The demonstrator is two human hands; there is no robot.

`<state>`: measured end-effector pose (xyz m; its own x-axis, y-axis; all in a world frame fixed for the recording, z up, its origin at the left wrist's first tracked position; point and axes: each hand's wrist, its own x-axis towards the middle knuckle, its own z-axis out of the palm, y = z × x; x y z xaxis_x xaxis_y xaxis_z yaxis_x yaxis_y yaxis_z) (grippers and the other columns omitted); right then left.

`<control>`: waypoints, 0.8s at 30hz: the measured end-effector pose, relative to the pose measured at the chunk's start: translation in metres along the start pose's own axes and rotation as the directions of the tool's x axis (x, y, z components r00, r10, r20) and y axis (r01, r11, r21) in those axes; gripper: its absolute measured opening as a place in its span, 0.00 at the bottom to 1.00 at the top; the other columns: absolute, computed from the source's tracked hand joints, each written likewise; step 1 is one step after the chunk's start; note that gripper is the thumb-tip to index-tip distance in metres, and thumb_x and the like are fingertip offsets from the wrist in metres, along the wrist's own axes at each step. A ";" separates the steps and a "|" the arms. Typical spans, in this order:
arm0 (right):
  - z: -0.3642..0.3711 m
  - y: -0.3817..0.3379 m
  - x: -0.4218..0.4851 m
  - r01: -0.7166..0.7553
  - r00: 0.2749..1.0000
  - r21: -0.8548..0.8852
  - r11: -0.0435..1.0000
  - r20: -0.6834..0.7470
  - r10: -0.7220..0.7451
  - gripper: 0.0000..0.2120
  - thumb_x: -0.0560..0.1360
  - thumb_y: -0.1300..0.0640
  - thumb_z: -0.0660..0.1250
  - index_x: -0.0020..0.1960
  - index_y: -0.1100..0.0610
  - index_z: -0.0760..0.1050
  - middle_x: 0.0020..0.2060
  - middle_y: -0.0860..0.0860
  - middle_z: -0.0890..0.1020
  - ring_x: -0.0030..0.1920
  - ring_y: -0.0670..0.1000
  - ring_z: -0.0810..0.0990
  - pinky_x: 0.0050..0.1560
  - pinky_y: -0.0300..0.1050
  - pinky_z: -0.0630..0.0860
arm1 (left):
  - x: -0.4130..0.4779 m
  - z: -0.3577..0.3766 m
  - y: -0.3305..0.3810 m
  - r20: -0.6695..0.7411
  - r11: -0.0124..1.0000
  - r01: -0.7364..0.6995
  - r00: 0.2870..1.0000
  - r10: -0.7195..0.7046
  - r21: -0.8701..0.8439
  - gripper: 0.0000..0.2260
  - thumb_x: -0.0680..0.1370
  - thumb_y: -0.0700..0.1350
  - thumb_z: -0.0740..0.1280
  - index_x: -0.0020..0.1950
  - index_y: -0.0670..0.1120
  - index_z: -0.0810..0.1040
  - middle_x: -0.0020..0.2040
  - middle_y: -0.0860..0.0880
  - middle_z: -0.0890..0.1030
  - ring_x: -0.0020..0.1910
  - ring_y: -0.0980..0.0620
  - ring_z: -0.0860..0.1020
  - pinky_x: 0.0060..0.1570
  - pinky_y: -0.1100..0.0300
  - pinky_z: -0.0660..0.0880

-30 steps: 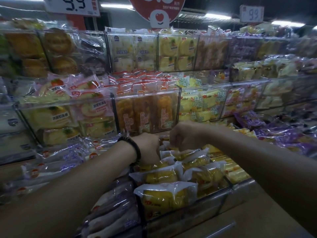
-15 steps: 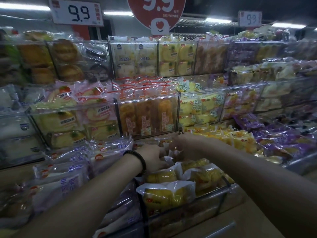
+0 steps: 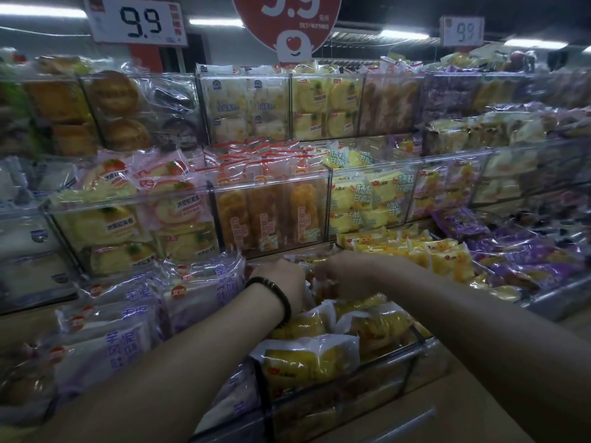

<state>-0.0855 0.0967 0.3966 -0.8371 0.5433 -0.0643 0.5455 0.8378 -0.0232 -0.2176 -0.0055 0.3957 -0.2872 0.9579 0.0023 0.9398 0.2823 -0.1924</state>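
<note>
Both my hands reach into a clear plastic bin (image 3: 412, 356) filled with yellow cake packets (image 3: 307, 362) in white-edged wrappers. My left hand (image 3: 283, 282), with a black bead bracelet on its wrist, lies at the back of the bin, its fingers curled down onto a packet (image 3: 315, 261). My right hand (image 3: 347, 273) is just to its right, fingers curled on the same packet. The fingertips of both hands are hidden among the wrappers.
Purple-printed bread packets (image 3: 128, 334) fill the bin to the left, and yellow packets (image 3: 441, 254) and purple packets (image 3: 524, 251) lie to the right. Clear tiered bins of cakes (image 3: 268, 215) rise behind. Price signs reading 9.9 (image 3: 140, 22) hang above.
Both hands have gone down and farther toward the back of the bin, and they have come closer together. The view has shifted a little to the left.
</note>
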 end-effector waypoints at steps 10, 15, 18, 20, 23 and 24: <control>-0.006 -0.015 0.004 -0.033 0.999 -0.093 0.995 0.016 0.035 0.30 0.79 0.63 0.68 0.78 0.47 0.68 0.66 0.54 0.77 0.59 0.57 0.76 0.50 0.48 0.72 | -0.002 -0.001 -0.015 0.143 0.986 -0.094 0.983 0.114 -0.139 0.20 0.80 0.55 0.66 0.69 0.49 0.77 0.59 0.46 0.81 0.55 0.46 0.79 0.56 0.50 0.80; -0.020 -0.019 0.004 -0.076 0.993 -0.080 0.994 -0.093 0.069 0.20 0.79 0.61 0.71 0.66 0.43 0.77 0.49 0.46 0.78 0.48 0.53 0.79 0.39 0.43 0.74 | -0.005 -0.001 -0.005 0.116 0.995 -0.078 0.990 0.085 -0.063 0.21 0.83 0.52 0.65 0.73 0.45 0.73 0.65 0.43 0.79 0.61 0.41 0.79 0.61 0.47 0.80; -0.032 -0.023 0.002 -0.055 0.995 -0.179 0.982 -0.091 0.039 0.19 0.81 0.60 0.69 0.69 0.45 0.76 0.49 0.47 0.76 0.46 0.50 0.78 0.45 0.45 0.80 | -0.009 -0.002 0.006 0.092 1.000 -0.004 0.996 0.002 0.025 0.27 0.82 0.49 0.66 0.79 0.43 0.64 0.74 0.37 0.69 0.72 0.34 0.71 0.69 0.42 0.73; -0.033 -0.028 0.000 -0.034 0.999 -0.255 0.966 -0.036 0.026 0.22 0.81 0.60 0.68 0.73 0.46 0.74 0.52 0.48 0.76 0.50 0.51 0.78 0.46 0.45 0.78 | -0.012 -0.004 0.015 0.128 0.992 0.020 0.991 -0.036 0.122 0.29 0.83 0.47 0.65 0.81 0.42 0.60 0.76 0.35 0.65 0.74 0.32 0.67 0.69 0.40 0.69; -0.031 -0.028 0.001 -0.022 1.000 -0.268 0.963 -0.003 0.022 0.21 0.82 0.60 0.68 0.73 0.48 0.74 0.54 0.48 0.77 0.50 0.51 0.75 0.46 0.45 0.72 | -0.010 -0.006 0.020 0.178 0.984 0.025 0.983 -0.056 0.174 0.32 0.83 0.47 0.65 0.83 0.44 0.54 0.79 0.35 0.61 0.77 0.31 0.63 0.71 0.38 0.66; -0.031 -0.024 0.002 -0.025 1.000 -0.244 0.969 -0.002 0.025 0.22 0.82 0.60 0.68 0.74 0.48 0.73 0.56 0.48 0.77 0.51 0.50 0.74 0.47 0.45 0.72 | -0.011 -0.009 0.020 0.195 0.985 0.023 0.979 -0.057 0.172 0.34 0.83 0.47 0.65 0.84 0.45 0.52 0.80 0.36 0.59 0.78 0.31 0.62 0.72 0.37 0.65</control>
<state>-0.1017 0.0792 0.4276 -0.8232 0.5643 -0.0624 0.5396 0.8118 0.2230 -0.1940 -0.0095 0.4011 -0.3709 0.9114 -0.1782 0.8872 0.2911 -0.3580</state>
